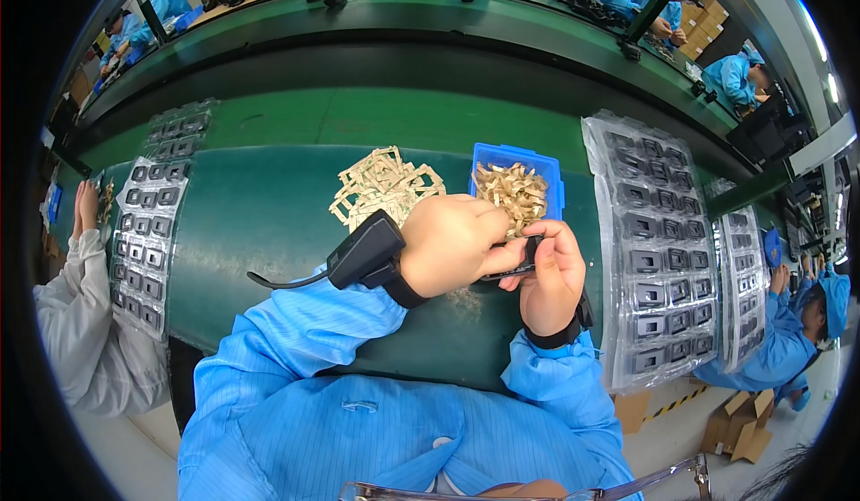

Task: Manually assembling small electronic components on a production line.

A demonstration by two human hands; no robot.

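Note:
Just in front of a blue bin [562, 189], my two hands meet over a small black plastic part [535, 248]. My right hand [557, 273] grips it between thumb and fingers. From the other side, my left hand [452, 241] is closed, its thumb and fingertips pressed at the part. Most of the part is covered by my fingers, so its full shape is hidden. Small bent gold-coloured metal pieces [512, 192] fill the bin. Beyond my left hand lies a loose pile of flat, pale rectangular frames [381, 183]. A black device is strapped on my left wrist, a black band on my right.
Plastic trays of black frame-like parts [658, 255] stand on the right of the green table [251, 205], with another tray [143, 232] on the left. A raised green shelf [358, 40] crosses the far side. Co-workers sit at left, right and beyond. A cardboard box [739, 425] is on the floor.

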